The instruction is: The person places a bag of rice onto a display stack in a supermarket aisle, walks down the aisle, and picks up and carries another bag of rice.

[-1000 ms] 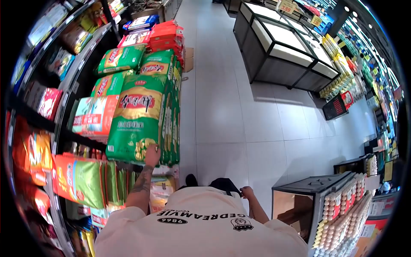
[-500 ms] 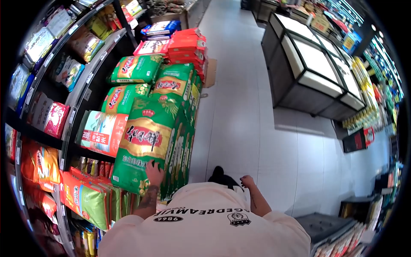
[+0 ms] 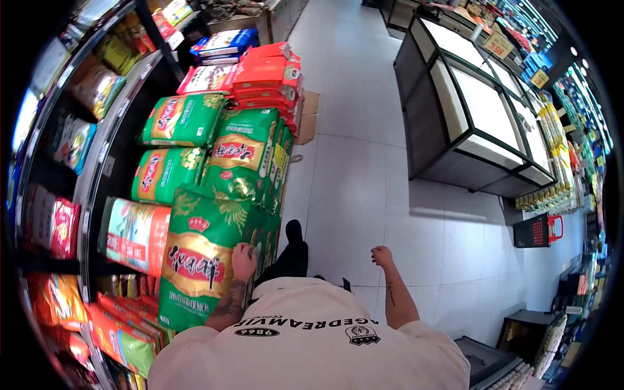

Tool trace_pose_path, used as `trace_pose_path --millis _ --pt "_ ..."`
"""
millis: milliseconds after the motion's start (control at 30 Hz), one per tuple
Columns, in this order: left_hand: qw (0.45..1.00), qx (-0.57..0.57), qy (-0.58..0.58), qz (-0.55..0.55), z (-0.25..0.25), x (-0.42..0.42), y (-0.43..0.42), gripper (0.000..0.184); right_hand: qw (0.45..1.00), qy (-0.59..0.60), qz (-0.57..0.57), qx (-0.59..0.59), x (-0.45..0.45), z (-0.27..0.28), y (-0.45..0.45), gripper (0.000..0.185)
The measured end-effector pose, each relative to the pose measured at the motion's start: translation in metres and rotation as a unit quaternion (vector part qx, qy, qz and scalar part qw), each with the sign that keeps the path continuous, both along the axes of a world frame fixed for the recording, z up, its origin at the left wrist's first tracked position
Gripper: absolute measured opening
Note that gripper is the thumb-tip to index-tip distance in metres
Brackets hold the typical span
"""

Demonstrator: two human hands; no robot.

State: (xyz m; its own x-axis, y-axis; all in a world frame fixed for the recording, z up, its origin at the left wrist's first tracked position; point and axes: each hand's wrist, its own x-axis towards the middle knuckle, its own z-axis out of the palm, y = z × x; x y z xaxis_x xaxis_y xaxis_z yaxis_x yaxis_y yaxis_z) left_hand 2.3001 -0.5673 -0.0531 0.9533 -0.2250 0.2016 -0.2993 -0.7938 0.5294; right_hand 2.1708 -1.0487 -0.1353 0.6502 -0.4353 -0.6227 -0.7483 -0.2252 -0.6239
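Observation:
My left hand [image 3: 244,262] rests against the right edge of a large green rice bag [image 3: 195,260] with a gold and red label, fingers loosely bent and apart, not gripping it. This bag lies on top of a stack, and more green bags, including one green rice bag [image 3: 240,153], are piled just beyond. My right hand [image 3: 381,255] hangs over the floor at the end of my bent arm. Its fingers are curled in and no object shows in them.
Dark shelving [image 3: 107,153] with bagged goods runs along the left. Red bags [image 3: 268,73] are stacked past the green ones, by a piece of cardboard [image 3: 307,117]. A black-framed display stand [image 3: 448,146] and a shopping basket [image 3: 536,231] stand right of the tiled aisle [image 3: 348,175].
I have stepped forward along the stack, and a dark-shod foot shows further ahead. My left hand has slid from the bag's near face to its right edge. My right hand has swung slightly forward.

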Motion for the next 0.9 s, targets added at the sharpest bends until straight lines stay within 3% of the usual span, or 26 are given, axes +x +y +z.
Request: trace_pose_path --millis 167,300,367,400,433,500,600,700,800,900 --pt "0.996 -0.008 0.079 -0.032 -0.018 0.111 -0.039 0.017 0.985 0.169 0.011 0.03 0.011 -0.021 0.01 0.026" --pt "0.981 -0.012 0.146 -0.123 -0.042 0.199 -0.057 0.014 0.982 0.185 -0.001 0.039 0.051 0.0 0.025 0.027" --pt "0.965 -0.005 0.215 -0.148 -0.042 0.239 -0.066 0.013 0.986 0.166 0.013 -0.018 0.076 -0.007 0.025 0.032" --pt "0.97 -0.008 0.2 -0.139 -0.049 0.259 -0.066 0.013 0.98 0.102 0.113 -0.13 0.089 -0.019 0.022 0.036" --pt "0.966 -0.025 0.229 -0.113 -0.033 0.28 -0.068 0.014 0.987 0.108 0.068 -0.097 0.108 -0.015 0.021 0.038" --pt "0.965 -0.096 0.243 -0.038 -0.047 0.319 -0.061 0.016 0.978 0.086 0.119 -0.151 0.156 -0.007 0.015 0.036" --pt "0.955 -0.124 0.267 0.037 -0.048 0.362 -0.043 0.019 0.983 0.099 0.142 -0.065 0.226 -0.002 -0.004 0.031" --pt "0.958 -0.059 0.264 0.092 -0.069 0.381 -0.013 0.021 0.983 0.129 0.127 0.01 0.304 -0.011 -0.023 0.027" --pt "0.932 -0.007 0.326 0.158 -0.07 0.374 0.008 0.027 0.975 0.061 0.209 -0.053 0.378 -0.062 -0.058 0.027" --pt "0.895 0.074 0.387 0.208 -0.077 0.354 0.021 0.037 0.975 0.075 0.209 -0.021 0.467 -0.06 -0.079 0.027"
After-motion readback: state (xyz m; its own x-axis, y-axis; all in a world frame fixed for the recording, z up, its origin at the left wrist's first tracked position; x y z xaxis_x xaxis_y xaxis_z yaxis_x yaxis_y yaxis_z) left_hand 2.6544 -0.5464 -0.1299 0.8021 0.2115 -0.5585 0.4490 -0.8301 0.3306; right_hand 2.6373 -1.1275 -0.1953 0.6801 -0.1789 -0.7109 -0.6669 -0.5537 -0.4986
